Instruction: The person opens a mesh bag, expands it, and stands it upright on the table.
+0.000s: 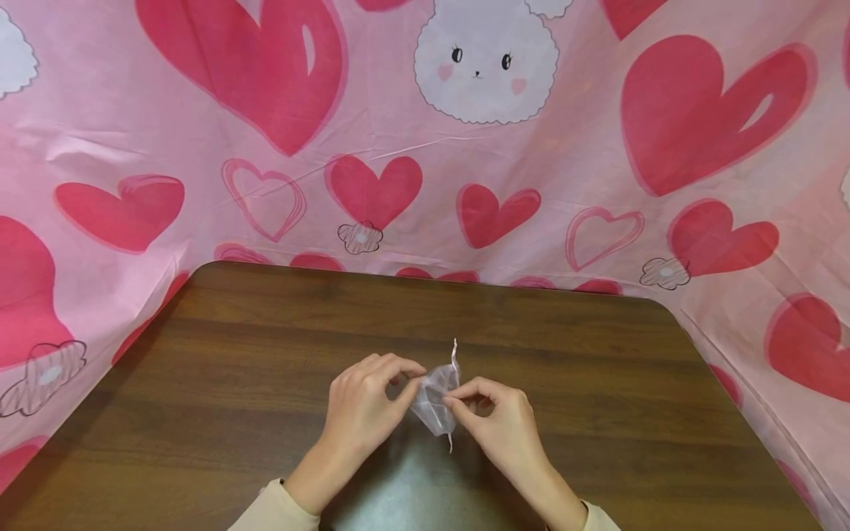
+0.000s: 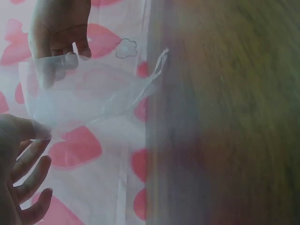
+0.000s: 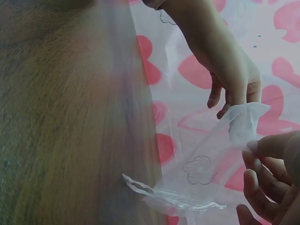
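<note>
A small sheer white drawstring pouch (image 1: 437, 404) is held up between the two hands over the table. Its thin white cord (image 1: 454, 352) sticks out at the top and bottom in the head view. My left hand (image 1: 364, 402) pinches the pouch's left edge between thumb and index finger. On the opposite side, my right hand (image 1: 502, 419) pinches the edge with thumb and fingertips. Through the see-through fabric (image 3: 243, 122), left fingers show in the right wrist view. The cord loop (image 2: 161, 65) hangs away from both hands in the left wrist view.
A dark brown wooden table (image 1: 279, 332) with rounded far corners lies beneath the hands. Behind and beside it hangs a pink cloth (image 1: 392, 110) printed with red hearts and white fluffy faces. Beige sleeves (image 1: 275, 509) cover the forearms near the bottom edge.
</note>
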Demonstrator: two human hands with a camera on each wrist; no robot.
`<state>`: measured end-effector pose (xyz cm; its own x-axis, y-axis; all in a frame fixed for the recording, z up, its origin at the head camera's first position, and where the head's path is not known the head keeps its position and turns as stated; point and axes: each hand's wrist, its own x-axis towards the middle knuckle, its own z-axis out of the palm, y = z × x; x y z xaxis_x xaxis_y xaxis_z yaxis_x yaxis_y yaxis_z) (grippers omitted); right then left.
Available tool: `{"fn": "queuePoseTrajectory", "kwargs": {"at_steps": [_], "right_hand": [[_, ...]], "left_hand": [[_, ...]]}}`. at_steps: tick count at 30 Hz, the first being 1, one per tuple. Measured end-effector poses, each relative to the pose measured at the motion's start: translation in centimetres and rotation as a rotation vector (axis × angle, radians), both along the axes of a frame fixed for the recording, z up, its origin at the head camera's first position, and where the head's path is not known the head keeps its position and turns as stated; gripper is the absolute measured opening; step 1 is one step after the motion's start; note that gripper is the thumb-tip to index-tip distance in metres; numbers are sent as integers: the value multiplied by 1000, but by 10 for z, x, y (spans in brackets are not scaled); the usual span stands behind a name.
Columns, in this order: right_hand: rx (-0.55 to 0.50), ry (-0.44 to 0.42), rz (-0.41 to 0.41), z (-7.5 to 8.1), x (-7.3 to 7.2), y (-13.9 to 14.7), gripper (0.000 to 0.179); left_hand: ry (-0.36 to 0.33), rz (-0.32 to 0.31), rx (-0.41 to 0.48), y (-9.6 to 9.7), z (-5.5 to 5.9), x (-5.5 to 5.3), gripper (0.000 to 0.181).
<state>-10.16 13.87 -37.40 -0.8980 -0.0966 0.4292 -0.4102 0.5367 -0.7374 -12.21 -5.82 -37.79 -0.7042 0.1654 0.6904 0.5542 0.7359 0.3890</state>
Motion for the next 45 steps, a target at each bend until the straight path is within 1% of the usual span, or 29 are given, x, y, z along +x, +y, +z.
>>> {"fn": "queuePoseTrajectory", "kwargs": {"at_steps": [2, 5, 8, 10, 14, 16, 17, 19, 22, 25, 27, 30, 34, 38, 40, 43, 45], "right_hand": [[-2, 16, 4, 0, 0, 0, 22], [-3, 26, 11, 0, 0, 0, 22], [0, 32, 13, 0, 0, 1, 20], [11, 44, 5, 1, 0, 2, 20], [55, 86, -17, 1, -1, 3, 25], [78, 110, -19, 1, -1, 3, 28], [85, 121, -15, 0, -1, 3, 29], [91, 135, 0, 0, -1, 2, 29], [89, 114, 19, -1, 0, 1, 27], [97, 35, 29, 0, 2, 0, 20], [112, -28, 36, 1, 3, 0, 15], [149, -97, 41, 1, 6, 0, 16], [183, -136, 27, 2, 8, -1, 20], [199, -145, 15, 2, 9, -1, 19], [215, -134, 16, 1, 9, -1, 17], [226, -94, 20, 1, 7, -1, 15], [224, -60, 10, 0, 5, 0, 18]], "left_hand": [[6, 12, -15, -1, 0, -1, 22], [-7, 25, -28, -1, 0, -1, 23], [-26, 8, -35, -1, 0, -1, 24], [-35, -26, -38, -2, 0, -1, 26], [-52, -137, -58, -1, -1, 0, 33], [-54, -176, -81, 0, -1, 1, 32], [-52, -185, -95, 1, -2, 1, 30], [-40, -178, -119, 2, -3, 1, 24], [-18, -122, -136, 2, -5, 2, 17], [-6, -67, -121, 2, -5, 2, 18], [-1, -43, -111, 1, -5, 2, 22], [-1, -25, -106, 1, -4, 2, 26], [-10, -21, -105, 1, -4, 2, 30], [-3, -22, -92, 1, -3, 2, 31], [5, -32, -78, 1, -3, 2, 32], [22, -43, -61, 0, -3, 2, 31], [33, -42, -57, 0, -3, 1, 31]]}}
